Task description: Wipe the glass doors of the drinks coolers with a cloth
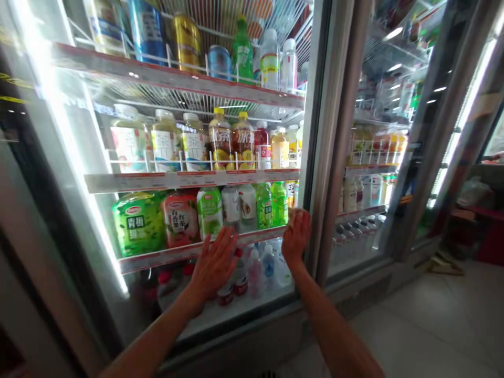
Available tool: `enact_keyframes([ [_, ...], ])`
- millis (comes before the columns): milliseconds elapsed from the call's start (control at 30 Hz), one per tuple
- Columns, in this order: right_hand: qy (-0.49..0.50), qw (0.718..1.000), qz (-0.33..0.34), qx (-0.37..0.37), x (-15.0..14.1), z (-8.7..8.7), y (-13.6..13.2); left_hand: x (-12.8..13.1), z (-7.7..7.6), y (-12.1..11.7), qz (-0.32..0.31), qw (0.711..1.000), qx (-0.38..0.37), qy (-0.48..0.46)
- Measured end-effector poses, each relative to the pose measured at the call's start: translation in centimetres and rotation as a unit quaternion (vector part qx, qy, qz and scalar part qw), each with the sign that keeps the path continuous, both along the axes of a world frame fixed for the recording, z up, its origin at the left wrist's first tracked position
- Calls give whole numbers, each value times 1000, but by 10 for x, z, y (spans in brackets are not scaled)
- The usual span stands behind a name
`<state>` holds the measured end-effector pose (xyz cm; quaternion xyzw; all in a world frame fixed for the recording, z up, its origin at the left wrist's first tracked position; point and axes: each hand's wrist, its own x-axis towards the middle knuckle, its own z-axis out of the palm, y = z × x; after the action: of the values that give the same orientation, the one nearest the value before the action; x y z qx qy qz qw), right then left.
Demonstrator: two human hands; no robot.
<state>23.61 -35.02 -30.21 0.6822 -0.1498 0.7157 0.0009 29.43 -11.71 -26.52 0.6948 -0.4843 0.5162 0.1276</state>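
Observation:
My left hand (216, 262) is spread flat in front of a glass cooler door, palm toward the pane, with nothing in it. Whether it touches the glass I cannot tell. Behind it are a green-and-white bottle (210, 210) and the lower shelf's front rail (157, 257). My right hand (296, 239) is raised near the door's right frame (323, 184), its fingers bent over what looks like a small pale cloth (293, 213), mostly hidden by the hand. Light green bottles (271, 205) stand just left of that hand, behind the glass.
Tea bottles (192, 142) line the middle shelf, and cans (187, 42) stand on the top one. Small bottles (268, 262) stand at the cooler's bottom. Another glass door (366, 184) with drinks is to the right. Pale floor tiles (425, 320) lie at lower right.

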Motion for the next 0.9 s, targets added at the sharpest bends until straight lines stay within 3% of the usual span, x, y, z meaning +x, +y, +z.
enact_keyframes([
  [67, -1, 997, -12, 70, -7, -32, -8, 0, -20, 11, 11, 1000, 27, 8],
  [133, 19, 996, -9, 86, -8, -41, -9, 1, -32, 19, 15, 998, 51, 15],
  [200, 17, 996, -6, 84, -3, -25, -3, 0, -34, 24, 20, 998, 53, 21],
  [300, -2, 998, 13, 62, 12, 12, 18, -2, -25, 29, 30, 999, 31, 29],
  [367, 15, 999, 38, 28, 19, 15, 41, -4, -21, 35, 34, 999, 17, 31],
  [433, 84, 993, 78, -42, 17, -5, 68, -4, -22, 46, 41, 998, 13, 37],
  [500, 172, 969, 119, -133, 10, -31, 88, -2, -30, 62, 51, 998, 16, 45],
  [567, 222, 945, 143, -191, 6, -40, 98, 2, -37, 80, 64, 997, 14, 51],
  [767, 153, 973, 116, -125, 26, 25, 118, 14, -38, 119, 96, 995, -21, 34],
  [833, 206, 943, 150, -212, 32, 23, 137, 17, -34, 128, 105, 994, -27, 25],
  [900, 274, 885, 193, -322, 35, 10, 156, 20, -31, 140, 119, 992, -39, 25],
])
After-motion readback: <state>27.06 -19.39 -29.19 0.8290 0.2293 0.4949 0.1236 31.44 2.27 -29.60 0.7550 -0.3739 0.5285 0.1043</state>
